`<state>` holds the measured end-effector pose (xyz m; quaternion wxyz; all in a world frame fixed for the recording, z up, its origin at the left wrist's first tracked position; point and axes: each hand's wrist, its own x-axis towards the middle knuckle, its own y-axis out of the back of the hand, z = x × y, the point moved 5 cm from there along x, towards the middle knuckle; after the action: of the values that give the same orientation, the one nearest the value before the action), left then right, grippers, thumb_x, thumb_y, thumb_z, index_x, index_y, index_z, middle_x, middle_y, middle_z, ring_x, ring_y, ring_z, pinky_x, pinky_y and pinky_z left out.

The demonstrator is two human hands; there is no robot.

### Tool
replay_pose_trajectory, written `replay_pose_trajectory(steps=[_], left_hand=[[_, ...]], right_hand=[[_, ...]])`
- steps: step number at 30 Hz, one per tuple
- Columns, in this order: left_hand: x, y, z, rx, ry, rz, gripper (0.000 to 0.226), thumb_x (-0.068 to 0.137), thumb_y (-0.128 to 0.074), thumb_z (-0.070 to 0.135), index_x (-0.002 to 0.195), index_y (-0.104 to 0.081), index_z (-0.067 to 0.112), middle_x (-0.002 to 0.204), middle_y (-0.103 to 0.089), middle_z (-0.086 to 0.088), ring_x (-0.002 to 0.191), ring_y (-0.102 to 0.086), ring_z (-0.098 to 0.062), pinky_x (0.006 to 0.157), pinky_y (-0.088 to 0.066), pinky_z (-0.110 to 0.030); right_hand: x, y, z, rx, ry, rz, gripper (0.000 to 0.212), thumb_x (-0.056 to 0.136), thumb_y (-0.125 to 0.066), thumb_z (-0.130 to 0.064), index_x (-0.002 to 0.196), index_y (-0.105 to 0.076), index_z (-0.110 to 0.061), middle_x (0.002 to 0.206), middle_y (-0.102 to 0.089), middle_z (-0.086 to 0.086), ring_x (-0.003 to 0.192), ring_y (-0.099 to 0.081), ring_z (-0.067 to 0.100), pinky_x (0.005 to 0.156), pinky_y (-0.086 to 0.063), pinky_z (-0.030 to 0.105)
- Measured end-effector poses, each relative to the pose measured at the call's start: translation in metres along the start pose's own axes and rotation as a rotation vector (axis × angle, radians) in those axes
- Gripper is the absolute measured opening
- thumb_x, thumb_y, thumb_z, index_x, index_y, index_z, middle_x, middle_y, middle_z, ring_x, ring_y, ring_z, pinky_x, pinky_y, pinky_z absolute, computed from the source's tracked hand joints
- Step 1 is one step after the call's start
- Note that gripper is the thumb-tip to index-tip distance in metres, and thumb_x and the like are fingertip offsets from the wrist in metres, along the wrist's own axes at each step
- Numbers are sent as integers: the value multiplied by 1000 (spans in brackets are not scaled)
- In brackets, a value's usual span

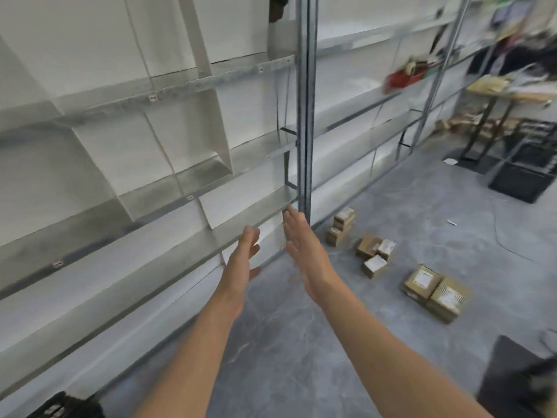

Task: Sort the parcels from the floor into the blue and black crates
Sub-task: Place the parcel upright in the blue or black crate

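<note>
both arms stretched forward, left hand [244,258] and right hand [302,249] flat-open, palms facing each other, apart, holding nothing. they hover in front of the bare metal shelving [168,188], not touching it as far as i can tell. dark crate edge [64,406] bottom left, mostly cut off, contents unclear.

parcels on the concrete floor [301,342] to the right of the hands: a pair of flat boxes [434,292] nearest, then a cluster of small boxes [375,253], then a small stack [342,226] by the shelf foot. black crate [532,173] far right, well apart from the parcels, blurred. no blue crate seen.

step looks like reach for next parcel. do it well: turn right, drop low, take nearest pair first, clamp both palms on opposite sides, read the label before choosing a crate.
</note>
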<state>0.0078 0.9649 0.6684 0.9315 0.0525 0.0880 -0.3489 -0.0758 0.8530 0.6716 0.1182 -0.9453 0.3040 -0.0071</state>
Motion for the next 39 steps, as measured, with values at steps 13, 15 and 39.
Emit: replay_pose_trajectory(steps=[13,15,39], left_hand=[[153,-169,-19,85,128,-341,77,89,-33,79,149,-49,34,151,-49,16,137,-45,-4,108,-43,-38],[188,-186,-23,84,146,-373,69,94,-32,76,146,-51,36,149,-50,18,136,-46,-3,106,-43,-37],[484,-378,-97,339,459,-633,70,103,-26,67,156,-39,25,161,-38,8,144,-39,-13,118,-34,-47]], right_hand=[[73,171,14,49,-38,326,99,79,-48,-89,163,-32,-39,166,-35,-20,151,-34,-1,127,-26,37],[97,192,20,56,-57,371,96,79,-47,-86,163,-32,-39,166,-36,-20,150,-34,-1,126,-27,37],[309,437,84,193,-332,788,88,90,-39,-75,166,-26,-31,170,-29,-11,155,-30,9,130,-22,43]])
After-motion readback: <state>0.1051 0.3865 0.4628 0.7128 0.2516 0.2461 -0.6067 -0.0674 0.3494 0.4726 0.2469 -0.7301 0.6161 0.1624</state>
